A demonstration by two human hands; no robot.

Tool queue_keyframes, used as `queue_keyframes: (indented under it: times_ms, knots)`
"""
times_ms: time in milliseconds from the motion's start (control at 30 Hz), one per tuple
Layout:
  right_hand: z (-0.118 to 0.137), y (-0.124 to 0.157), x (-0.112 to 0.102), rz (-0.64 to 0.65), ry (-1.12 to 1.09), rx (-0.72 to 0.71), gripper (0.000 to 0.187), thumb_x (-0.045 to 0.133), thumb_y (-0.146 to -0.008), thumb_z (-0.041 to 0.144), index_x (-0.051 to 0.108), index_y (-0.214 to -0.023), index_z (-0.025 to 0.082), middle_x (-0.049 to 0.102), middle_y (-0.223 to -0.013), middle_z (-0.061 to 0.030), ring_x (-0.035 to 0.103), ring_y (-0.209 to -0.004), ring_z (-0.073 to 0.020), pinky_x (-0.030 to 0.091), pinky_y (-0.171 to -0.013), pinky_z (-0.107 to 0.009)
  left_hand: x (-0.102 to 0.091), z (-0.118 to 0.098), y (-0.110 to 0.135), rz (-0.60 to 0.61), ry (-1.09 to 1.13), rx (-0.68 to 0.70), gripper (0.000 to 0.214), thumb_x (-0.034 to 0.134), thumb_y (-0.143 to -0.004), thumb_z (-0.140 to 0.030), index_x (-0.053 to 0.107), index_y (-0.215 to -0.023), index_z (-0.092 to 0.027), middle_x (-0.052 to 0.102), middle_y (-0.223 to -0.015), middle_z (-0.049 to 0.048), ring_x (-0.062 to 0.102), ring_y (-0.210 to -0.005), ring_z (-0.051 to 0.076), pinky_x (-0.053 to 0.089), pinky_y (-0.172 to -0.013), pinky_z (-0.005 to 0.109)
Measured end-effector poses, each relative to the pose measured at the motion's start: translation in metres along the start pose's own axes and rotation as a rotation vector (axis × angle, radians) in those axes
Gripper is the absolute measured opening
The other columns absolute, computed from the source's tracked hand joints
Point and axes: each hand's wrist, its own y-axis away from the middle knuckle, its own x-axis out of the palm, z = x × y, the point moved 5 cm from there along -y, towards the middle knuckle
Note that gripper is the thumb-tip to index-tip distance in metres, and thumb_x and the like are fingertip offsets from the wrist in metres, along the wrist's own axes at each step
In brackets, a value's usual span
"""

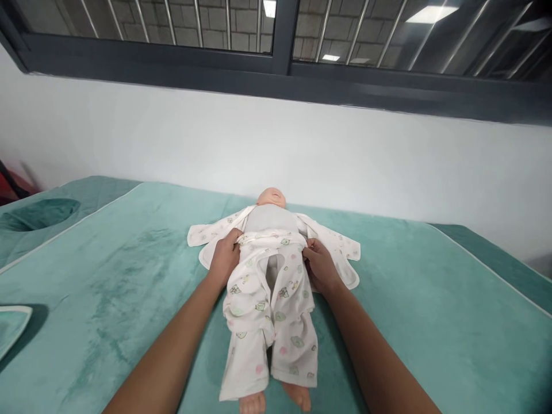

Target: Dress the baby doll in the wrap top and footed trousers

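A baby doll (272, 197) lies on its back, head toward the wall and bare feet toward me. White printed baby trousers (254, 305) cover its legs, with an open slit at the crotch. My left hand (226, 256) grips the waistband at the doll's hip on the left. On the other side my right hand (318, 261) pinches the trousers' waist, its fingertips partly hidden by cloth. A matching baby jacket (338, 241) is spread open under the doll, both sleeves stretched outward. The doll's grey-white torso (273, 218) shows above the waistband.
Teal plush fabric (129, 259) covers the bed surface. A cushioned hole (41, 214) is at the left, and a white-edged teal piece (12, 328) lies nearer me. Behind the doll rise a white wall (194, 138) and a dark window frame (172, 72) with metal bars beyond.
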Motion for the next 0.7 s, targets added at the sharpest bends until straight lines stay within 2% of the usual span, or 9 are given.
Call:
queue_keyframes:
  times_ms: [133, 233, 333, 500, 700]
  knots:
    - [0.001, 0.002, 0.004, 0.012, -0.176, 0.085, 0.019, 0.059, -0.059, 0.022, 0.051, -0.076, 0.022, 0.053, -0.062, 0.0047, 0.045, -0.056, -0.0124, 0.035, -0.053, -0.026, -0.001, -0.002, 0.001, -0.022, 0.029, 0.008, 0.011, 0.039, -0.07, -0.017, 0.048, -0.071, -0.022, 0.054, -0.065, -0.0028, 0.049, -0.07, 0.017, 0.035, -0.063, 0.024]
    - [0.003, 0.003, 0.006, 0.047, -0.199, 0.075, 0.013, 0.059, -0.06, 0.02, 0.055, -0.072, 0.021, 0.055, -0.062, 0.0041, 0.047, -0.057, -0.0126, 0.036, -0.054, -0.026, -0.003, -0.001, 0.0, -0.028, 0.119, -0.06, 0.006, 0.042, -0.069, -0.019, 0.048, -0.068, -0.021, 0.053, -0.066, -0.003, 0.048, -0.07, 0.016, 0.036, -0.064, 0.024]
    - [0.005, 0.004, 0.006, 0.08, -0.215, 0.068, 0.009, 0.061, -0.063, 0.021, 0.059, -0.072, 0.02, 0.059, -0.066, 0.0021, 0.051, -0.062, -0.0141, 0.039, -0.057, -0.027, -0.004, 0.0, -0.001, 0.021, 0.228, -0.133, 0.003, 0.049, -0.068, -0.023, 0.05, -0.068, -0.02, 0.052, -0.067, -0.0037, 0.048, -0.069, 0.015, 0.036, -0.063, 0.024]
    - [0.004, 0.003, 0.003, 0.107, -0.162, 0.018, 0.015, 0.063, -0.071, 0.032, 0.061, -0.079, 0.02, 0.061, -0.074, -0.0005, 0.054, -0.069, -0.0165, 0.044, -0.065, -0.029, -0.008, 0.002, 0.0, 0.114, 0.41, -0.203, 0.008, 0.053, -0.07, -0.024, 0.058, -0.074, -0.019, 0.057, -0.071, -0.0028, 0.052, -0.071, 0.015, 0.04, -0.064, 0.024]
    - [0.011, 0.006, 0.001, 0.044, 0.001, -0.07, 0.036, 0.066, -0.073, 0.055, 0.06, -0.083, 0.021, 0.061, -0.075, -0.0008, 0.053, -0.072, -0.0176, 0.043, -0.065, -0.029, -0.011, 0.006, 0.002, 0.055, 0.5, -0.309, 0.023, 0.064, -0.074, -0.04, 0.063, -0.073, -0.017, 0.058, -0.07, -0.0004, 0.051, -0.066, 0.013, 0.039, -0.059, 0.023]
